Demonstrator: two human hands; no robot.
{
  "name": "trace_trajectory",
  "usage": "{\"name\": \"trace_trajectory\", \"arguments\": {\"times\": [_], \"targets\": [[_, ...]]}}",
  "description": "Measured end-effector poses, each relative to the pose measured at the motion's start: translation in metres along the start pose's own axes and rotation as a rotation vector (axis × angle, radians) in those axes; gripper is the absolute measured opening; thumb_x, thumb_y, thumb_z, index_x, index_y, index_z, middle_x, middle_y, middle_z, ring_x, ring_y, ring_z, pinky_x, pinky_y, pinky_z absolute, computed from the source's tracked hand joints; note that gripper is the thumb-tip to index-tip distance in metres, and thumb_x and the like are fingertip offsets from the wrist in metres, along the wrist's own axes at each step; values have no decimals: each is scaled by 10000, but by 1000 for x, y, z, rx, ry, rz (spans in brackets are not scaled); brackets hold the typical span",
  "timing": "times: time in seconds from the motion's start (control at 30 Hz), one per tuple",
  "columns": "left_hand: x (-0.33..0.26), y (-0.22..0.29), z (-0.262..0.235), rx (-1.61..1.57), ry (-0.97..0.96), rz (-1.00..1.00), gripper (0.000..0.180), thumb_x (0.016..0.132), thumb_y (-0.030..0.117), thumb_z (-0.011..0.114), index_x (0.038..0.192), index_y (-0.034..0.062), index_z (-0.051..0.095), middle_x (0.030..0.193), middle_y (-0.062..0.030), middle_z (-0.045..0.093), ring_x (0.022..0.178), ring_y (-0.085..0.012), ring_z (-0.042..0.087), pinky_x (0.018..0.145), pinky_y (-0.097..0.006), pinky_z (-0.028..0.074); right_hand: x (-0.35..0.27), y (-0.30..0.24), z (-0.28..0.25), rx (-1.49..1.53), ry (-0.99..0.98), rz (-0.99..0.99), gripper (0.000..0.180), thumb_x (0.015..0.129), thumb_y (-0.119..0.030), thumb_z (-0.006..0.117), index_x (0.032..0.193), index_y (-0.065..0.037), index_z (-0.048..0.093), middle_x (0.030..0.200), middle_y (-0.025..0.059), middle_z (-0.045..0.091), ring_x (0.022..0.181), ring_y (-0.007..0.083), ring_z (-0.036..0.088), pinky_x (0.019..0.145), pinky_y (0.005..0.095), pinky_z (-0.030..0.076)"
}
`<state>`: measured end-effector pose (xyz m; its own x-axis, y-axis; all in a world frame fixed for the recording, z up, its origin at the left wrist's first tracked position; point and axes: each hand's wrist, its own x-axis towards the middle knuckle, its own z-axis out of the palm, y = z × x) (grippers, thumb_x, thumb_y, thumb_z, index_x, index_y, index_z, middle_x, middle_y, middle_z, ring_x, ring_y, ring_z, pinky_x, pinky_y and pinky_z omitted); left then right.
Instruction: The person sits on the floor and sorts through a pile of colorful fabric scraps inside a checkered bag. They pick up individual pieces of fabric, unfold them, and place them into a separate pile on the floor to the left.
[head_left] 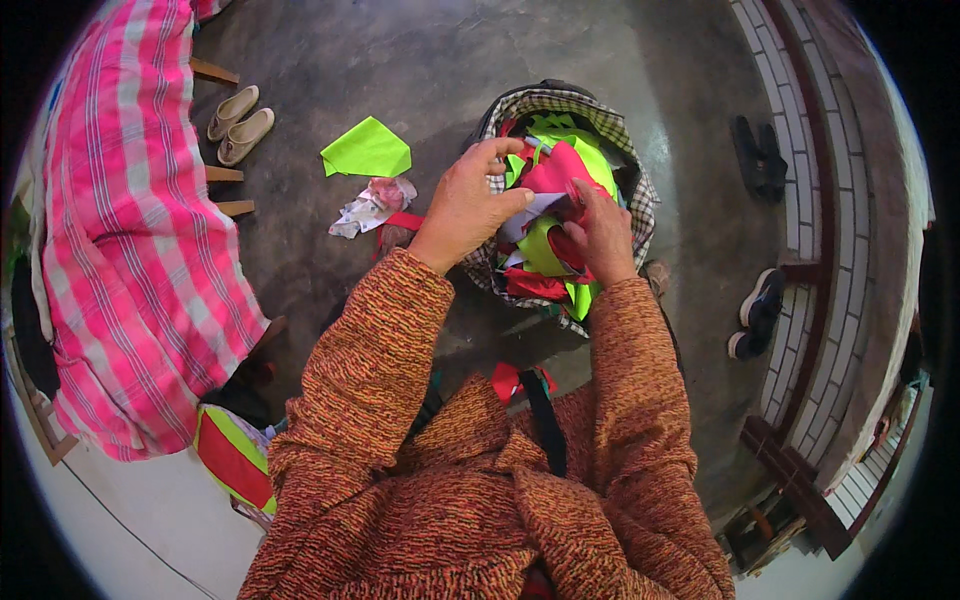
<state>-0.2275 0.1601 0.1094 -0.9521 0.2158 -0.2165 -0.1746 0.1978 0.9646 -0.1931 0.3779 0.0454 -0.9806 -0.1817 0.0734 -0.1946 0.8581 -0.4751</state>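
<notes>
A bag lined with black-and-white checked cloth (640, 165) stands on the floor before me, heaped with fabric scraps in neon yellow-green, pink, red and pale lilac. Over its left side is my left hand (470, 205), thumb and fingers apart with nothing visible gripped. My right hand (603, 235) reaches in from the right, its fingers closed on the edge of a pale lilac fabric scrap (540, 208). A bright pink piece (562, 168) lies just beyond that hand, and a yellow-green one (540, 248) hangs below the lilac. The right fingertips are partly hidden among the scraps.
Left of the bag lie a neon green cloth (367, 148) and a crumpled patterned scrap (370, 206). Beige shoes (240, 125) sit beside a pink plaid-covered piece of furniture (150, 220). Dark slippers (760, 158) and dark shoes (758, 312) stand by the right-hand brick-patterned side.
</notes>
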Motion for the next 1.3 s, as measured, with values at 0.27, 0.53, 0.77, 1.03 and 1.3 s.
{"name": "trace_trajectory", "arguments": {"times": [0.27,0.53,0.77,1.03,1.3], "targets": [[-8,13,-5,86,-213,126,648,686,179,765,1263,81,487,1279,-94,470,1150,-186,474,959,-348,409,10,-25,-47,396,55,-6,147,789,-109,655,928,-71,630,878,71,610,859,221,592,760,327,466],[-12,19,25,187,-343,124,336,768,121,700,1084,42,621,834,-35,657,760,-97,578,709,-273,475,2,-33,-76,1200,5,44,125,879,-108,584,929,3,609,897,22,615,842,79,555,756,226,446],[-2,11,17,-451,-154,-6,277,926,213,540,1089,7,626,872,-52,675,739,-102,605,683,-256,482,7,17,-54,782,60,426,398,854,-149,642,1193,11,508,1152,118,579,1060,177,547,914,283,422],[-3,26,9,-513,-165,-178,315,944,289,516,1059,12,611,881,-72,651,782,-140,622,714,-272,494,-13,67,2,195,-147,368,759,790,-370,694,1365,-12,352,1351,234,420,1276,328,386,1053,387,292],[-2,24,6,-605,-237,-318,385,940,361,510,1065,5,590,921,-70,637,765,-124,600,664,-267,513,-4,63,-1,373,-175,374,267,777,-281,700,894,-57,614,785,94,632,736,241,606,714,355,473]]}}
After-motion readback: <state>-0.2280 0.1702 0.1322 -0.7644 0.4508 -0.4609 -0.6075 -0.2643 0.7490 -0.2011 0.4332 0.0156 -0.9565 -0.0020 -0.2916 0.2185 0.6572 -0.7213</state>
